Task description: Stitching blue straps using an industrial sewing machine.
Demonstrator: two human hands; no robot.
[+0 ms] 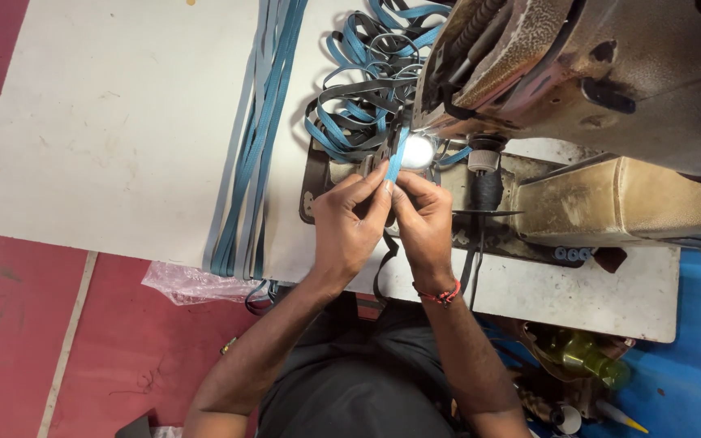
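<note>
Blue strap (395, 158) is pinched between fingertips of left hand (349, 223) & right hand (425, 219), fed under the lit needle area of the sewing machine (578, 89); a tangle of stitched straps (359, 97) is piled behind the machine, apparently done; a bundle of flat straps (255, 138) is laid along the table (107, 130), seemingly left to be sewn.

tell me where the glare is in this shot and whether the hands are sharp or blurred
Head view: the machine lamp blows out to a white spot just above the fingertips, washing out the blue strap there; the left hand and right hand are sharp; the sewing machine head, close to the camera, looks soft; the white table is evenly lit.
</note>
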